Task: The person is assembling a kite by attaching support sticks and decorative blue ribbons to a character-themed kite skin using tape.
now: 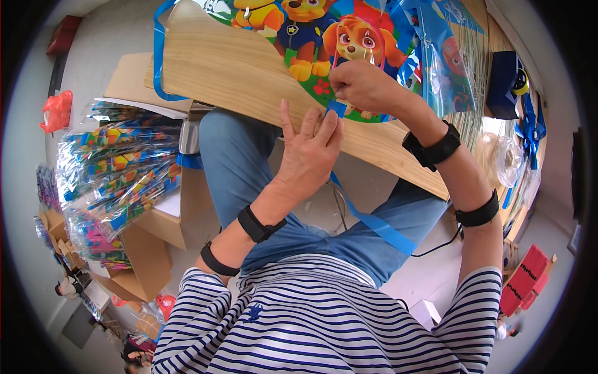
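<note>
A colourful printed sheet with cartoon dogs (305, 37) lies on the wooden table (218, 56), its rounded lower edge near me. My left hand (308, 149) is at the table's near edge, outer fingers spread. A flat blue ribbon (380, 230) runs beneath that hand; its short end shows beyond the fingertips, and the rest hangs over my lap. The thumb is hidden, but the inner fingers appear closed on the ribbon. Just above that end, my right hand (361, 87) is closed in a pinch over the sheet. Whatever is between its fingers is hidden.
Another blue ribbon loop (159, 56) hangs over the table's left end. Cardboard boxes (146, 262) with clear-wrapped printed packs (118, 168) stand left. A dark blue box (503, 84) and a clear tape roll (509, 162) are at right. Glossy blue printed film (448, 62) lies beside the sheet.
</note>
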A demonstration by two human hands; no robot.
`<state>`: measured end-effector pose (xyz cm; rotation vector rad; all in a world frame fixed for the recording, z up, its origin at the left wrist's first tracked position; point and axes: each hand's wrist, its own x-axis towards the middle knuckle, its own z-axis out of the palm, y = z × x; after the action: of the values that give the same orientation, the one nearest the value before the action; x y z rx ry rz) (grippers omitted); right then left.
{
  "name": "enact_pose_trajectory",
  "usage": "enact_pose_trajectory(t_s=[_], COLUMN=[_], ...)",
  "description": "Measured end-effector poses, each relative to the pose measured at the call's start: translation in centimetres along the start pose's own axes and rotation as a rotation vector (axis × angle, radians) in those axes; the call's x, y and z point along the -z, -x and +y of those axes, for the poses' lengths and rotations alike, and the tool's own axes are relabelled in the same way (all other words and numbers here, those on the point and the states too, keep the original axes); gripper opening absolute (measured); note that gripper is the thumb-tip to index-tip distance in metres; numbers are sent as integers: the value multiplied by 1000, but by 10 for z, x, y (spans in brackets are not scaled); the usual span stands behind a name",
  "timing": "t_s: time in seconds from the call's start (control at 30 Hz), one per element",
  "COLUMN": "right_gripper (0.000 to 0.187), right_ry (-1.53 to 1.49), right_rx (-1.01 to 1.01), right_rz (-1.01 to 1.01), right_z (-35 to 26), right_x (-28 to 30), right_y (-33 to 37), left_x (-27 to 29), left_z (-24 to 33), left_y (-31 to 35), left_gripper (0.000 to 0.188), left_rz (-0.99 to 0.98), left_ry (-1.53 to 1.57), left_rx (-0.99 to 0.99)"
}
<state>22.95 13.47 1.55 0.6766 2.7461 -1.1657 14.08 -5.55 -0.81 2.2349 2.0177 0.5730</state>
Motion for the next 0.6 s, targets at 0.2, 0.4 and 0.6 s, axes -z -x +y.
enact_pose_trajectory(t_s=[0.2,0.4,0.6], right_gripper=[10,10,9], right_ry=[147,219,235], right_rx=[24,42,30], right_rz=[19,29,56], right_z=[3,4,2], right_x=[-6,-8,-8], right_y=[-4,-6,-4], left_x=[0,0,1], left_z=[2,2,2], left_y=[-2,-2,-2], left_gripper=[39,40,40], left_rz=[62,59,50], left_ry=[42,47,43], left_rx=[-19,-15,-18])
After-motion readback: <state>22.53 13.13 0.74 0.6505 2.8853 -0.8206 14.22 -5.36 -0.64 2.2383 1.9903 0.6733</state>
